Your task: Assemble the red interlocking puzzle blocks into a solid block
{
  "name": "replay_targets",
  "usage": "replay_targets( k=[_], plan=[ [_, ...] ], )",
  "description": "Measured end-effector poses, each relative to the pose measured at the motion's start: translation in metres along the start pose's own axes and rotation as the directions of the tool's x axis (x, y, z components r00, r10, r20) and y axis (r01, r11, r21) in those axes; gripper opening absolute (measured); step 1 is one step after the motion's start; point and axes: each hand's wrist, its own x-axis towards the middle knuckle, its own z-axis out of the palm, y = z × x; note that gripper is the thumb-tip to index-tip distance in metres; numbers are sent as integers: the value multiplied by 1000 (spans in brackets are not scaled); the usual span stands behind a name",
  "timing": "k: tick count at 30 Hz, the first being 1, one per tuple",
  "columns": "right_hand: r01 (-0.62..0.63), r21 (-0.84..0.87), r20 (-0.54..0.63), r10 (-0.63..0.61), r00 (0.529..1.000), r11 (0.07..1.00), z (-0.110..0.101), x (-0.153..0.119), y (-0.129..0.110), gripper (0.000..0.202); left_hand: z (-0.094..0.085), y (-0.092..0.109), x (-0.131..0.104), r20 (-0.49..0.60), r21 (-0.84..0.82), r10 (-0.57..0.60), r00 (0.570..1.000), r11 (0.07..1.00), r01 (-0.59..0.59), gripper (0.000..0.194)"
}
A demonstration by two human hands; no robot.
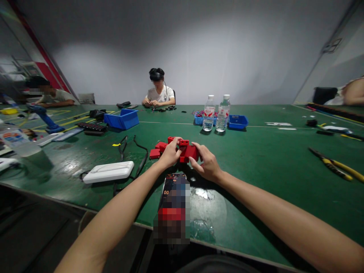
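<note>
Several small red blocks are gathered on the green table (264, 163) in front of me. My left hand (170, 153) grips the left side of the middle group, its fingers partly hiding the blocks. On the other side, my right hand (209, 163) has its thumb and fingers curved around a larger red block (192, 152). A smaller red block (184, 142) with dark holes in its face shows between the hands. More loose red blocks (155, 153) lie just left of my left hand. A phone (174, 191) with a lit screen lies below my hands.
A white power bank-like device (109, 172) and black cables (142, 163) lie left. Beyond stand two water bottles (208, 113) and blue bins (122, 119). Yellow-handled pliers (335, 167) lie right. A person (159, 93) sits across the table; others sit at both sides.
</note>
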Motion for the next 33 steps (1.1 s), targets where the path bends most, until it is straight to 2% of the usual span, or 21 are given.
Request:
replay_targets(
  k=[5,11,16,23,28,33],
  plan=[
    [-1,-34,40,2,999,999,0,0,1,56,-1,2,0,-2,10,-19,1000,1000,19,40],
    [49,-39,51,-47,998,998,3,0,6,64,-1,3,0,10,-27,-4,1000,1000,5,36],
    [98,-27,-13,-99,995,995,6,0,8,56,0,3,0,7,-15,-24,1000,1000,24,35],
    [110,15,16,-110,994,994,3,1,6,53,-2,3,0,2,4,-13,1000,1000,13,31],
    [59,121,-26,-57,998,991,4,3,6,47,-2,5,-1,-9,20,-23,1000,1000,23,30],
    [74,135,20,-78,997,988,4,3,5,47,-3,6,-1,0,18,-40,999,999,40,29]
  ],
)
